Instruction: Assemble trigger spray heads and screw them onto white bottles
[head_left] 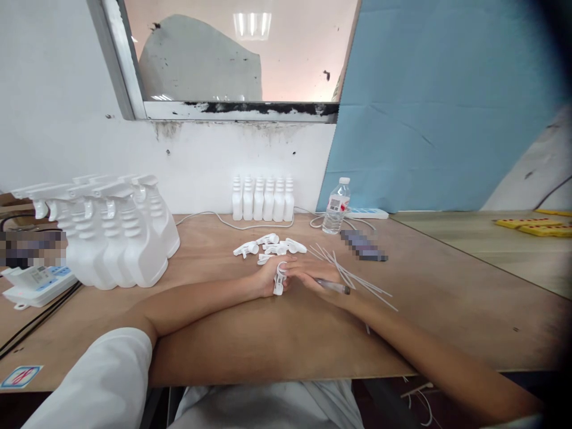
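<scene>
My left hand is closed around a white plastic spray trigger head, held low over the table near the middle. My right hand meets it from the right, fingertips at the head's round collar. A slim grey pen-like tool with a dark end lies in my right hand; its tip is hidden and its exact kind cannot be made out. Just beyond my hands lies a small pile of similar white trigger heads. Several thin white tubes lie loosely beside and under my right wrist.
White spray bottles with trigger tops stand in a group at left. A row of small white bottles lines the wall. A water bottle, a blurred phone-like object and a power strip are at right; another power strip lies far left.
</scene>
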Available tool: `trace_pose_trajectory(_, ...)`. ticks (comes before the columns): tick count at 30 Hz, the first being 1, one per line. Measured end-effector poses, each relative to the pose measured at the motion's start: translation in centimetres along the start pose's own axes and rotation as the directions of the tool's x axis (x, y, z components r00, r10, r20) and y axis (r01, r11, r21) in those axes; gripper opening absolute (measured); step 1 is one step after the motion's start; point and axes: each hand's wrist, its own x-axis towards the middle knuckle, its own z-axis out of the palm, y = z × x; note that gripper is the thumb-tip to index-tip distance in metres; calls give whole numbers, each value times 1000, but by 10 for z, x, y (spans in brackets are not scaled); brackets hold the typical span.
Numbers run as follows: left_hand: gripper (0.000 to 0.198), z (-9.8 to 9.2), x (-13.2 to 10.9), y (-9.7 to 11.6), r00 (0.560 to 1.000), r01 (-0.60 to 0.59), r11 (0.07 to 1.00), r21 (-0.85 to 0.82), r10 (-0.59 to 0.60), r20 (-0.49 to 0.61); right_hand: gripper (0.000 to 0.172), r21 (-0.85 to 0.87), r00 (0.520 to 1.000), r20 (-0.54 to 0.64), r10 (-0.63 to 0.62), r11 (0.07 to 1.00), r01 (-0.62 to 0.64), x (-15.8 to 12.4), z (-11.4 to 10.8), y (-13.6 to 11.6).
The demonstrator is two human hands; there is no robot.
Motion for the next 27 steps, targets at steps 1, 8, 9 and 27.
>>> trace_pose_trajectory(1, 23, 1, -1, 0, 1000, -4, 1000, 11, 4, 13, 29, 65, 996, -3, 94, 993, -94, 0, -1, -3)
trace_pose_trajectory(8, 29, 8, -12, 3, 995, -71, 993, 99, 63, 81, 51, 441, 837, -35, 546, 760, -478, 3, 2, -4)
trace_pose_trajectory(9, 29, 8, -12, 3, 994, -79, 991, 109, 71, 79, 53, 489, 812, -46, 581, 722, -489, 3, 4, -2)
trace_pose_trajectory(27, 20, 15, -18, -12, 922, -337, 695, 635, 380, 73, 58, 677, 514, -306, 802, 563, -474, 6, -18, 28)
